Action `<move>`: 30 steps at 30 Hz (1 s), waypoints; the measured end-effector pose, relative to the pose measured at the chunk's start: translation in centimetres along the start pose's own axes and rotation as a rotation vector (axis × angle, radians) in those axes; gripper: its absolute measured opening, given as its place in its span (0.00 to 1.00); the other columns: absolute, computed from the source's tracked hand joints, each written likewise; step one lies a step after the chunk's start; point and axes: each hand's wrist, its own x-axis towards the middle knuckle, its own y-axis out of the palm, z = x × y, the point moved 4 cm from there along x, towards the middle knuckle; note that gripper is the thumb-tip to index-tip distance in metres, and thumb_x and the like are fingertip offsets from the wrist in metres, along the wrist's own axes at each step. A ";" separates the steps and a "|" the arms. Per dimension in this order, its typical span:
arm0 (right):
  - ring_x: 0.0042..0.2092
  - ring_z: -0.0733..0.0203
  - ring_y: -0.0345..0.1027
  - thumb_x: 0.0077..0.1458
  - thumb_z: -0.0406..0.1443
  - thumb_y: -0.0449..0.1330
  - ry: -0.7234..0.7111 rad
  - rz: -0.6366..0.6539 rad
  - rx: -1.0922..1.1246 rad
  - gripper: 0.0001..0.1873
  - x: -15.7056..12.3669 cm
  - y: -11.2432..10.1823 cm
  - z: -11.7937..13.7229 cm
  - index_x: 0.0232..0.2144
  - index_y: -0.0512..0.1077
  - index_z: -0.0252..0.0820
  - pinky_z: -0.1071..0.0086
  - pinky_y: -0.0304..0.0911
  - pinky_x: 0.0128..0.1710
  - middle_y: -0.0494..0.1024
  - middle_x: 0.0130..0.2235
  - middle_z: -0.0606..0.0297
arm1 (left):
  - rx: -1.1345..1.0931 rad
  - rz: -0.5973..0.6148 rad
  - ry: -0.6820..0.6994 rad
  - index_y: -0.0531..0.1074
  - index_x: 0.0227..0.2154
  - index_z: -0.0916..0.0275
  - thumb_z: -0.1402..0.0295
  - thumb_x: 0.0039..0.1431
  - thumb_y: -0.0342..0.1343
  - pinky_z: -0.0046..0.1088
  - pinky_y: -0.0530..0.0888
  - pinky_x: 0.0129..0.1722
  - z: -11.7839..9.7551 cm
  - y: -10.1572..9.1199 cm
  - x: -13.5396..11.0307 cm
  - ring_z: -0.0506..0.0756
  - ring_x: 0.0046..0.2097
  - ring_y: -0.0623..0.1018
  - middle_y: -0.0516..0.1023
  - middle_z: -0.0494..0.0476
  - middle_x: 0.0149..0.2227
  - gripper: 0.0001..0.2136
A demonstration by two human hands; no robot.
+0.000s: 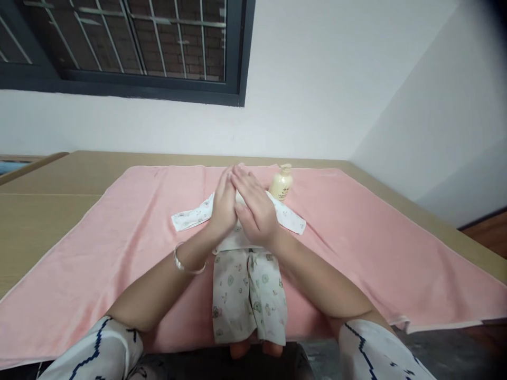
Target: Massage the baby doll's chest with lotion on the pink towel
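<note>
The dressed doll lies on the pink towel, its long axis running straight away from you. Its feet hang over the near table edge and its sleeves spread sideways. Your left hand and right hand press flat together above its chest, fingers extended, gripping nothing. A lotion bottle stands just beyond, and the towel spreads wide on both sides.

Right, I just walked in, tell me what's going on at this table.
The person's left hand and right hand are pressed palm to palm, holding nothing, over a doll in printed baby clothes. The doll lies on a pink towel spread over the table, sleeves out to both sides, its head hidden behind the hands. A cream pump bottle stands on the towel just beyond them.
</note>
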 end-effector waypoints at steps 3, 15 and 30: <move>0.69 0.52 0.54 0.66 0.37 0.44 0.254 0.129 -0.120 0.28 0.7 2.8 -5.0 0.63 0.64 0.31 0.54 0.46 0.71 0.64 0.67 0.50 | 0.096 -0.093 -0.169 0.66 0.60 0.62 0.56 0.73 0.36 0.44 0.58 0.70 3.8 -1.3 2.5 0.61 0.69 0.63 0.66 0.63 0.66 0.23; 0.70 0.47 0.51 0.70 0.43 0.44 0.575 0.430 -0.333 0.31 -0.4 4.9 -11.3 0.65 0.61 0.26 0.53 0.47 0.68 0.60 0.68 0.43 | 0.326 0.045 -0.003 0.70 0.57 0.66 0.60 0.72 0.38 0.46 0.61 0.67 10.1 0.1 1.5 0.61 0.63 0.71 0.74 0.67 0.60 0.23; 0.69 0.44 0.53 0.71 0.42 0.42 0.600 0.466 -0.355 0.31 -0.4 4.5 -11.4 0.67 0.57 0.26 0.53 0.50 0.67 0.58 0.69 0.41 | 0.339 0.032 0.045 0.71 0.56 0.66 0.60 0.72 0.39 0.43 0.66 0.64 10.3 -0.1 1.5 0.61 0.61 0.72 0.75 0.67 0.57 0.22</move>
